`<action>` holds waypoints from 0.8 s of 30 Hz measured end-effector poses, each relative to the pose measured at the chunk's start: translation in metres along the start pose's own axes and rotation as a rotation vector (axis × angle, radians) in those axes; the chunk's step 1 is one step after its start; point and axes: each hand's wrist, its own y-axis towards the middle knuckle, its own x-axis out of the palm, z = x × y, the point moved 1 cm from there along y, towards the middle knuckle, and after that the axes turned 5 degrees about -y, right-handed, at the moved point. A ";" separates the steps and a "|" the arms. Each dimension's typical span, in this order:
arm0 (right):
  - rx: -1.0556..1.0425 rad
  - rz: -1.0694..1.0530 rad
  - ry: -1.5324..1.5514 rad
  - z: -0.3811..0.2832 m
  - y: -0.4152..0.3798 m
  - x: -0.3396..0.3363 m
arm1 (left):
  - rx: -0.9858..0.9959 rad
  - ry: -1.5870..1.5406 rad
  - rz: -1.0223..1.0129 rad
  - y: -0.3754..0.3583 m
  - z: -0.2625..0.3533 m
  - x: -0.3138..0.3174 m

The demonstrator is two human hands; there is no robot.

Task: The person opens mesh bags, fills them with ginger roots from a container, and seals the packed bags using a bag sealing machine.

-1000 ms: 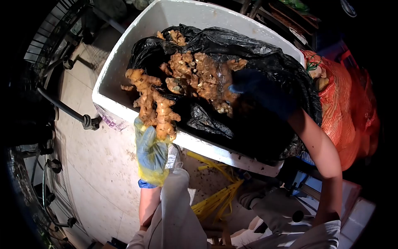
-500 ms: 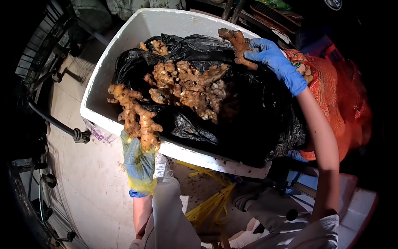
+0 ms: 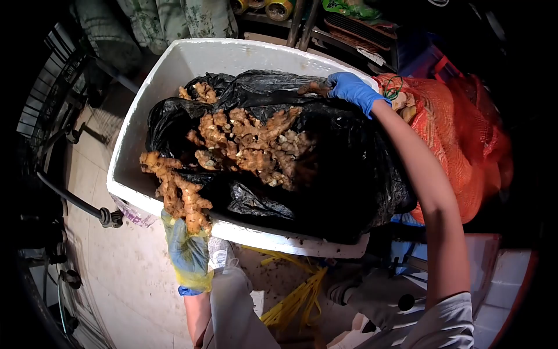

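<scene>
My left hand [image 3: 189, 256], in a yellow glove over a blue one, is closed on the lower end of a big knobbly ginger root [image 3: 174, 187]. That root rises across the near left rim of a white foam box [image 3: 279, 237]. At the far right inside edge of the box, my right hand [image 3: 353, 92] in a blue glove grips a smaller piece of ginger [image 3: 314, 89], its fingers partly hiding it. More ginger [image 3: 253, 142] lies heaped on the black plastic bag [image 3: 273, 81] lining the box. The bag's right half is in deep shadow.
An orange mesh sack [image 3: 453, 151] stands right of the box. Yellow strapping [image 3: 299, 299] lies on the pale floor [image 3: 128, 285] near my legs. A dark metal rack [image 3: 52, 87] is at left, and shelves with goods [image 3: 360, 32] are behind.
My right hand has moved away and leftward over the box, and its ginger piece has turned from upright to nearly flat. The view has shifted; my left hand still holds the big root.
</scene>
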 end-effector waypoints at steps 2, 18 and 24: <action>-0.027 0.125 -0.174 0.008 0.001 0.003 | 0.004 0.014 -0.007 0.001 0.000 0.000; -0.373 -0.004 -0.159 -0.081 -0.010 0.043 | -0.019 -0.011 0.015 -0.002 0.001 -0.003; -0.545 0.092 -0.296 -0.105 0.007 0.101 | -0.026 -0.015 0.022 -0.003 0.001 -0.002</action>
